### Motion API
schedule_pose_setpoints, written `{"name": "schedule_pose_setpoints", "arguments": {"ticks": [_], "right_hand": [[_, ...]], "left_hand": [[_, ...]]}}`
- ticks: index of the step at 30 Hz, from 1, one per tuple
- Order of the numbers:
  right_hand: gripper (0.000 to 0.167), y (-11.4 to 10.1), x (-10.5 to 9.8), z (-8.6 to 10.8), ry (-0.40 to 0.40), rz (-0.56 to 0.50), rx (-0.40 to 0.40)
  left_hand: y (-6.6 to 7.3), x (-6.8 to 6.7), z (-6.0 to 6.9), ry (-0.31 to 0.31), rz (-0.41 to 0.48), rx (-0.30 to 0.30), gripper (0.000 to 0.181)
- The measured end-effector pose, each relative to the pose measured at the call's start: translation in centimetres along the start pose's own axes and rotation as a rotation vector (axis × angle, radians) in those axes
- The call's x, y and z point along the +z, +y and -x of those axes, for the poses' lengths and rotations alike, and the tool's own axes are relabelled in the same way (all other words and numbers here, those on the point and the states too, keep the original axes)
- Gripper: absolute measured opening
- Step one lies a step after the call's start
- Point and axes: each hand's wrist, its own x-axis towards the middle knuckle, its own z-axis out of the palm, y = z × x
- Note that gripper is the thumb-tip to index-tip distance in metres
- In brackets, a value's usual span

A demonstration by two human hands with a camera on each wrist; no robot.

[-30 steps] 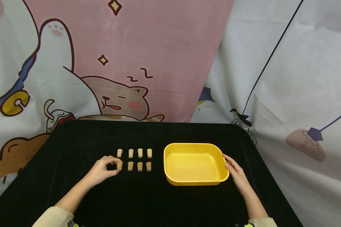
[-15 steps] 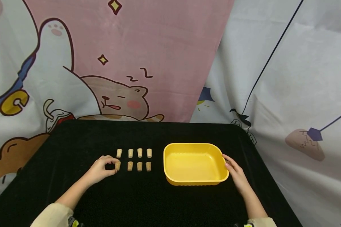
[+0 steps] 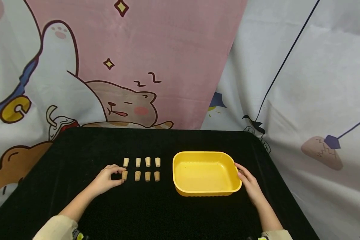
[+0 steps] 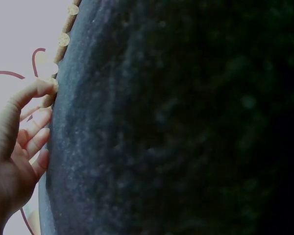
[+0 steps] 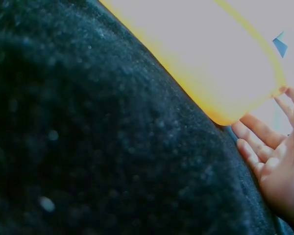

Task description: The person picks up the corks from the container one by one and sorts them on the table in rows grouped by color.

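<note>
In the head view, tapered corks stand in two short rows on the black cloth. My left hand point(image 3: 106, 179) pinches the front-row cork point(image 3: 124, 175) at the left end between thumb and forefinger. The left wrist view has this hand point(image 4: 19, 161) with the thumb against that cork point(image 4: 48, 100) and the other fingers loosely bent. A yellow plastic basin point(image 3: 207, 193) sits right of the corks. My right hand point(image 3: 249, 183) touches the outside of its right end. Up close in the right wrist view, the fairly straight fingers point(image 5: 257, 131) rest against the basin's wall point(image 5: 201, 108).
Behind the held cork stands the back row's leftmost cork point(image 3: 126, 162). The front row continues rightward with another cork point(image 3: 137, 176). Black cloth point(image 3: 156, 213) covers the table, and a printed cartoon curtain point(image 3: 180, 66) hangs behind it.
The pinched cork and my left hand have shifted slightly left since one second ago, widening the space to the neighbouring cork. My right hand and the basin stay put.
</note>
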Motion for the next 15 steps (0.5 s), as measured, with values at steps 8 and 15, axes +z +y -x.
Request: {"name": "schedule_pose_setpoints", "arguments": {"ticks": [8,15], "right_hand": [[0.044,-0.8,-0.2,0.3,0.016,0.045,0.054],[0.046,-1.8,-0.7,0.6,0.023,0.106,0.047]], "left_hand": [[0.2,-1.3,0.5,-0.009,-0.032,0.018,0.040],[1.2,-3.1,0.9,0.010,-0.078,0.055,0.039]]}}
